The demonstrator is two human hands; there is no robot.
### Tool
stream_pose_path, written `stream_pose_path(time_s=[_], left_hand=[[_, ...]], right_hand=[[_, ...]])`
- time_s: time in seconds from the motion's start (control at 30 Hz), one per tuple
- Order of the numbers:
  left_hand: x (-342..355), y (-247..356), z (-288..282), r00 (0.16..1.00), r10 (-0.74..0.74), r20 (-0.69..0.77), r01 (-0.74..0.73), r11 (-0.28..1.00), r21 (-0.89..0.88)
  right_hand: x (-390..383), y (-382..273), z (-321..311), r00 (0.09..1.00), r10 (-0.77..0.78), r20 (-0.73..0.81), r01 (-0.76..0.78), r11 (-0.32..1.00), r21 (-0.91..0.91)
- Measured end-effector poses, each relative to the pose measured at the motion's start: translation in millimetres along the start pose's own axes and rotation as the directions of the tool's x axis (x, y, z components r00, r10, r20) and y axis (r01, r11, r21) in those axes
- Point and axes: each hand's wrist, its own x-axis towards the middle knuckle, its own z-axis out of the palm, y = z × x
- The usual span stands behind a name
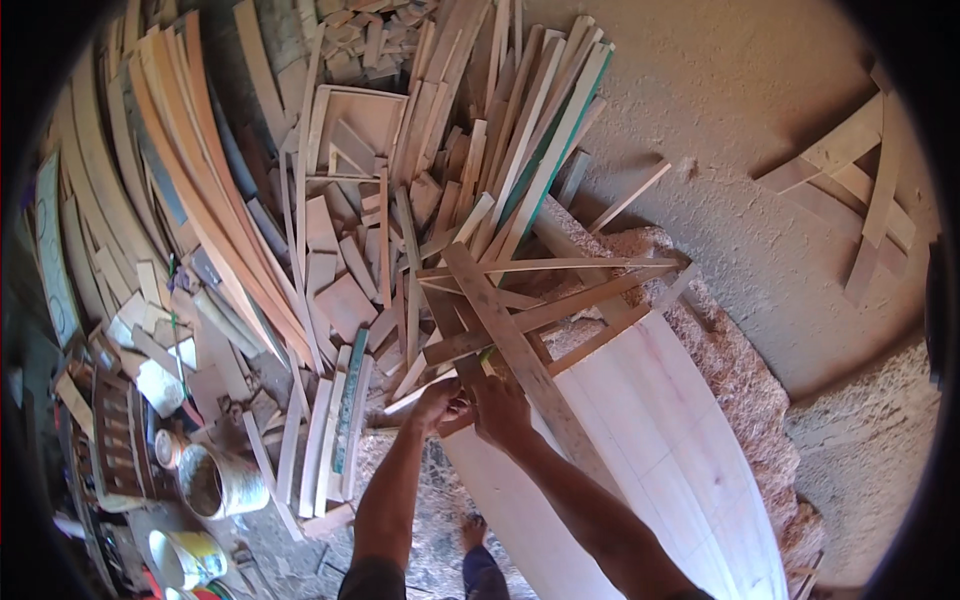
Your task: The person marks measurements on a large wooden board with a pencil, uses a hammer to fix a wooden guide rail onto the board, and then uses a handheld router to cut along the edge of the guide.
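Note:
My left hand (440,404) and my right hand (501,408) are close together at the far end of a pale plank panel (655,430). The left fingers are drawn into a pinch; whatever lies in them is too small to make out. My right hand is closed with its back toward me, and its fingertips are mostly hidden. Just beyond it shows a small green thing (487,354) of unclear kind. A long wooden board (530,360) slants across the panel beside my right hand. Other strips, among them a crossing slat (580,305), lie over the panel's far end.
Timber offcuts (345,300) fill the far left, with long curved planks (215,200) beside them. White buckets (235,485) and a slatted wooden piece (118,435) stand at left. Crossed boards (850,165) lie far right. Wood shavings (745,390) border the panel. A bare foot (472,532) shows below.

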Motion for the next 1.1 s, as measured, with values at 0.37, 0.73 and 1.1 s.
stream_pose_path(time_s=[0.37, 0.73, 1.1], left_hand=[[-63, 8, -30, 0.960, 0.201, -0.193, -0.164, 0.968, 0.193], [-237, 12, -73, 0.761, 0.586, -0.277, 0.013, 0.414, 0.910], [-418, 81, -25, 0.423, 0.872, -0.245, 0.309, 0.116, 0.944]], right_hand=[[33, -14, 39, 0.978, 0.208, 0.010, -0.208, 0.976, 0.059], [23, -1, 61, 0.963, 0.260, -0.071, -0.251, 0.961, 0.114], [-79, -50, -6, 0.990, 0.134, -0.043, -0.081, 0.794, 0.602]])
